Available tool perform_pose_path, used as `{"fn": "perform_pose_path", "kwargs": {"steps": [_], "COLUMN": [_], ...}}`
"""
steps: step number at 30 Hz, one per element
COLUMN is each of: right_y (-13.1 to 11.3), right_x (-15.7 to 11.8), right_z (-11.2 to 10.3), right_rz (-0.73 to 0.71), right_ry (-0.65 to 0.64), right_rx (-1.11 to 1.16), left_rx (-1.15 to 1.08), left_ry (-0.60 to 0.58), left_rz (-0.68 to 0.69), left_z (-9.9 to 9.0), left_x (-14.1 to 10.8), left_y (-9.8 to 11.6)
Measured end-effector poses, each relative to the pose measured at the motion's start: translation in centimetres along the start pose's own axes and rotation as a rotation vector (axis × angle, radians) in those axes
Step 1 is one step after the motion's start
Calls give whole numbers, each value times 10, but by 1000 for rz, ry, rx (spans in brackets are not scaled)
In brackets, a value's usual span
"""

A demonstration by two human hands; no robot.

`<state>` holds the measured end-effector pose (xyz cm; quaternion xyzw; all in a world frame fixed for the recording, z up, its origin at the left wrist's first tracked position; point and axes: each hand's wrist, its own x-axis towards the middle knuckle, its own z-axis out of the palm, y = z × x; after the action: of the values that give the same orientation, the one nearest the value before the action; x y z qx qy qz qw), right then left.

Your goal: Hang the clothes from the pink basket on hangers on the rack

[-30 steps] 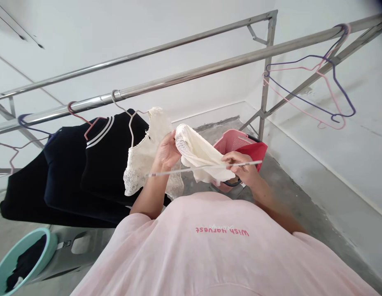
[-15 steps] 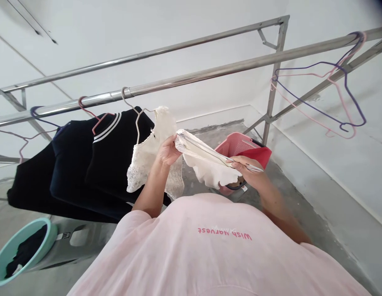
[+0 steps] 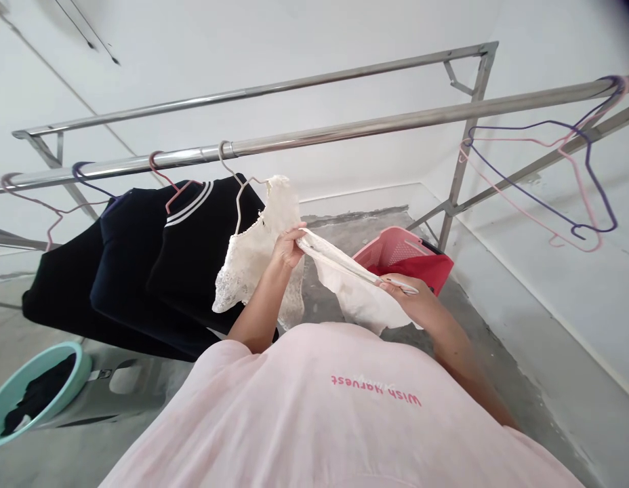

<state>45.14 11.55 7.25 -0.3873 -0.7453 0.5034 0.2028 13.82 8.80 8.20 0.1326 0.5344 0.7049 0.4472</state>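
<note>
A white garment (image 3: 352,295) is stretched between my two hands, in front of my chest. My left hand (image 3: 290,247) pinches its upper left corner. Closed around the other end, my right hand (image 3: 403,295) grips the garment together with a pale hanger (image 3: 407,288), whose tip sticks out past the fingers. Most of that hanger is hidden by the cloth. Just left of and behind my left hand, a cream lace top (image 3: 253,251) hangs from a white hanger (image 3: 238,196) on the metal rail.
The metal rack's rail (image 3: 345,129) crosses the view. Dark garments (image 3: 126,271) hang at left; purple and pink hangers (image 3: 592,163) hang at right. A pink basket (image 3: 388,247) with red cloth and a teal basin (image 3: 80,369) stand lower down.
The garment's lower edge hangs further down and its cloth is more spread out. My right hand has moved slightly down, and less of the hanger sticks out beyond it. The view has shifted a little.
</note>
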Motion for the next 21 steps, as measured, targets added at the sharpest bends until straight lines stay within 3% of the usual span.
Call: {"fn": "perform_pose_path", "kwargs": {"steps": [4,7,10,12,14,16,18,20,21], "right_y": [2,-1,-9,-15,-18,-20,-21,-22,-22], "right_x": [12,23,32,37,41,42,41,38,36], "right_z": [2,3,4,2,-4,-12,-21,-28,-31], "right_rz": [57,36,26,7,-24,-48,-61,-57,-48], "right_ry": [-48,-82,-70,-41,4,78,154,192,193], "right_rx": [-62,-128,-161,-142,-96,-47,0,51,81], "left_rx": [85,278,676,854,908,859,744,610,555], "left_ry": [111,61,-157,-389,-514,-400,-151,20,50], "left_rz": [123,383,724,805,858,929,929,794,694], "left_z": [5,14,25,30,29,22,10,-1,-5], "left_x": [10,3,-8,-13,-15,-14,-9,-2,1], "left_y": [-15,-30,-40,-43,-42,-39,-39,-42,-46]}}
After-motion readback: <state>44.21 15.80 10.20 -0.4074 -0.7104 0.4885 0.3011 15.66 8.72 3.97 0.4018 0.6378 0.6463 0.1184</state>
